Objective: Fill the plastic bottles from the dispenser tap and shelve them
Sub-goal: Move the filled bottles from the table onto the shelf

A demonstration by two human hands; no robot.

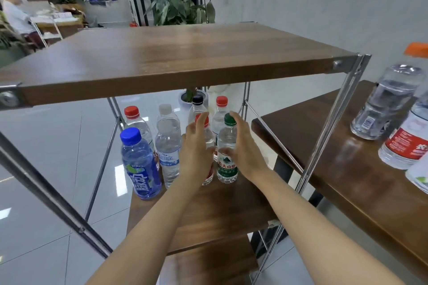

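Observation:
On the middle shelf (231, 210) of a wood and metal rack stand several plastic bottles. My left hand (196, 152) lies against a red-capped bottle (209, 136), with its fingers stretched up past the cap. My right hand (243, 150) cups a green-capped bottle (227, 169) from the right. Its fingers are straight and its thumb crosses the front of the bottle. Both bottles stand upright on the board. To the left stand a blue bottle (141, 164) and a clear one with a white cap (168, 146). Behind are more bottles with red, white and black caps.
The rack's top shelf (162, 60) juts out above my hands. Slanted metal posts (333, 122) frame the opening. A wooden table (335, 169) on the right carries more bottles, including a large clear bottle (384, 104). A person sits far back on the left, and there is a potted plant (180, 7).

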